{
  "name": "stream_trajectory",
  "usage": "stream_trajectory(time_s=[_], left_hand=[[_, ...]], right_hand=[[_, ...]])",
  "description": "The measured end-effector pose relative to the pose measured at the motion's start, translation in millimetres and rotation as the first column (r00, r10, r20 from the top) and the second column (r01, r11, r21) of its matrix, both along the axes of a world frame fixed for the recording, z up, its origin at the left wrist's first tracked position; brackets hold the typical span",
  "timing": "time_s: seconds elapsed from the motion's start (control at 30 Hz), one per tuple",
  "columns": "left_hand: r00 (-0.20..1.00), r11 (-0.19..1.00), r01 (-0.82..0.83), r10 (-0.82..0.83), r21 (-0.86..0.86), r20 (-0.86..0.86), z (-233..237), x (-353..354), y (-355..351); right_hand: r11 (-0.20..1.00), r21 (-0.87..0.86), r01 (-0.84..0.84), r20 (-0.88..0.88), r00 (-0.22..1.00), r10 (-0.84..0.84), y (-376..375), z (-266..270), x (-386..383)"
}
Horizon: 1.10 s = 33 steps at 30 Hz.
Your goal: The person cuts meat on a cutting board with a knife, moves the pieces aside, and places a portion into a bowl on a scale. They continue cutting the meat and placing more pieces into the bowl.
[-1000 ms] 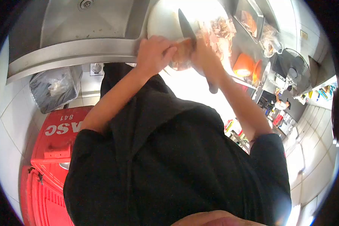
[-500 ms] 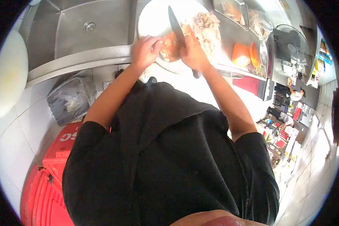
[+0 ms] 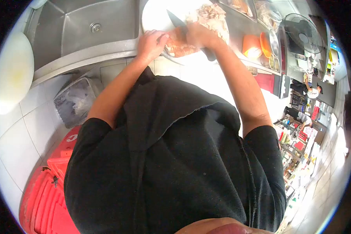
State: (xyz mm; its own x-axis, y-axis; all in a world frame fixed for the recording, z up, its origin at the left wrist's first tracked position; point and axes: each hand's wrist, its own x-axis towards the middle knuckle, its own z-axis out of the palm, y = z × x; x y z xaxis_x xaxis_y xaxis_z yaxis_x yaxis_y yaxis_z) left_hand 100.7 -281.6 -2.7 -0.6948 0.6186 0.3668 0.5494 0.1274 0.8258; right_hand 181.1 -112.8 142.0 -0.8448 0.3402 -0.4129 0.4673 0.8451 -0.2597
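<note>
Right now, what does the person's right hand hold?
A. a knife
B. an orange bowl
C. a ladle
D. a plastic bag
A: the right hand grips a knife, whose dark blade points out over the round white cutting board, while the left hand holds the piece of meat beside it.
</note>
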Motion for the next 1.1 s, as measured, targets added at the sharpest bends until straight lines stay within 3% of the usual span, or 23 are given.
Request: stream_trajectory(time_s=[0.17, 0.27, 0.4, 0.5, 0.57, 0.63, 0.7, 0.73, 0.83, 0.93, 1.03, 1.1], left_hand=[[0.999, 1.0, -0.006, 0.006, -0.009, -0.032, 2, 5, -2], [0.999, 0.999, 0.014, -0.015, -0.037, -0.042, 4, 7, -5], [0.998, 0.997, 0.067, -0.068, -0.025, -0.007, 0, 8, -6], [0.999, 0.999, 0.033, -0.032, -0.044, 0.018, -2, 4, 0], [1.0, 0.997, 0.017, -0.016, -0.078, 0.006, -1, 3, 4], [0.999, 0.994, 0.006, -0.009, -0.105, -0.034, 2, 0, 4], [0.998, 0.996, 0.014, -0.019, -0.085, -0.056, 4, 5, 1], [0.997, 0.997, 0.023, -0.028, -0.069, -0.067, 4, 5, 3], [0.997, 0.998, 0.034, -0.037, -0.049, -0.062, -1, 5, 4], [0.998, 0.999, 0.03, -0.032, -0.032, -0.06, 1, 4, 0], [0.998, 0.997, 0.046, -0.049, -0.065, -0.042, 9, 3, -3], [0.997, 0.998, 0.045, -0.047, -0.033, -0.062, 7, 2, -2]], right_hand=[[0.996, 0.055, 0.077, 0.145, 0.986, -0.084, -26, 37, -2], [0.984, 0.15, 0.101, 0.026, 0.994, -0.106, -37, 23, 22], [0.966, 0.18, 0.187, -0.306, 0.944, -0.126, -41, -22, 49], [0.986, 0.156, 0.058, -0.463, 0.886, 0.021, -28, -34, 45], [0.986, 0.158, 0.061, -0.577, 0.816, 0.042, -14, -49, 41], [0.99, 0.134, 0.039, -0.413, 0.911, 0.02, -8, -33, 26], [0.997, 0.06, 0.038, 0.102, 0.994, -0.044, -14, 21, 1], [0.998, 0.048, 0.046, 0.004, 0.999, -0.047, -11, 18, 3], [0.998, 0.035, 0.049, 0.096, 0.994, -0.052, -11, 28, 3], [0.95, 0.106, 0.293, 0.054, 0.952, -0.3, -35, 44, 22], [0.967, 0.138, 0.215, 0.052, 0.973, -0.224, -43, 39, 56], [0.944, 0.117, 0.307, 0.102, 0.942, -0.319, -52, 37, 61]])
